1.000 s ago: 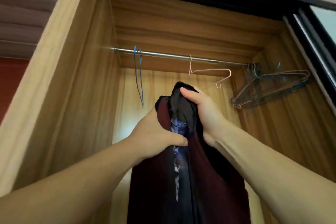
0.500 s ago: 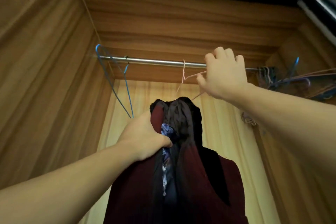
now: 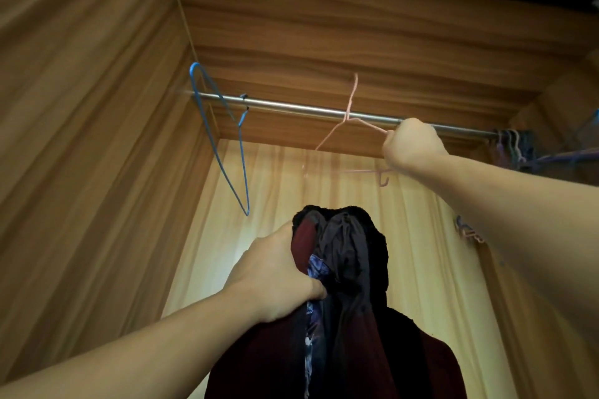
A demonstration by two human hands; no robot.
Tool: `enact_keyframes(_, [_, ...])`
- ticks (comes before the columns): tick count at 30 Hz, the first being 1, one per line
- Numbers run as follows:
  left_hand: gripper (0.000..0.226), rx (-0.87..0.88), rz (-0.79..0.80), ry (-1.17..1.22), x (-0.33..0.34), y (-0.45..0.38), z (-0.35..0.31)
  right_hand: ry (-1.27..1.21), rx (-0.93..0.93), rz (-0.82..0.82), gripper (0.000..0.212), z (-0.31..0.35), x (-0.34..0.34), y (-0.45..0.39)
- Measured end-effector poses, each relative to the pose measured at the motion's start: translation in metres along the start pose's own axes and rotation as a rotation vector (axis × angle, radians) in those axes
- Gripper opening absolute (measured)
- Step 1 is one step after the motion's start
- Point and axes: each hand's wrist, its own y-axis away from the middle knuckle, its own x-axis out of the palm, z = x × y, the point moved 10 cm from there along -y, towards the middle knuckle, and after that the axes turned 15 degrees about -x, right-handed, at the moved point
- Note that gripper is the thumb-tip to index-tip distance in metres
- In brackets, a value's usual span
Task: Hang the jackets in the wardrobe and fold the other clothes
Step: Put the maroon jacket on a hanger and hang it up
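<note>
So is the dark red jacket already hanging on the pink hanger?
No, the left hand grips the jacket below the rail, while the right hand holds the bare pink hanger.

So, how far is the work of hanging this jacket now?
Done: nothing hangs on the rail yet except bare hangers. In hand: the left hand grips the dark red jacket by its collar, and the right hand holds the pink hanger. Left: put the jacket on that hanger, hook it on the rail.
</note>
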Motion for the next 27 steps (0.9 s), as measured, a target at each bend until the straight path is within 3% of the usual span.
enact_keyframes(5, [0.061,-0.015,0.023,-0.013,-0.007,0.001,0.027,-0.343,0.113,-0.099,0.027,-0.038,0.009,0.054])
enact_keyframes(8, [0.062,-0.017,0.013,-0.027,-0.018,0.0,0.041,-0.72,0.362,0.19,0.024,-0.047,0.064,0.096])
enact_keyframes(10, [0.064,-0.029,0.007,-0.037,-0.022,-0.002,0.051,-0.836,0.475,0.418,0.021,-0.027,0.097,0.113])
enact_keyframes(13, [0.065,-0.045,0.002,-0.058,-0.022,0.001,0.065,-0.875,0.488,0.661,0.03,0.016,0.132,0.135])
enact_keyframes(17, [0.066,-0.067,0.028,-0.056,-0.02,0.01,0.082,-0.993,0.551,0.65,0.026,0.045,0.151,0.163])
enact_keyframes(20, [0.07,-0.074,0.041,-0.052,-0.027,0.013,0.091,-1.133,0.575,0.742,0.019,0.069,0.141,0.17])
enact_keyframes(24, [0.07,-0.12,0.051,-0.052,-0.039,0.012,0.107,-0.943,0.542,0.844,0.041,0.095,0.122,0.178])
enact_keyframes(27, [0.064,-0.205,0.057,-0.048,-0.046,0.016,0.131,-0.816,0.558,0.813,0.05,0.097,0.113,0.202])
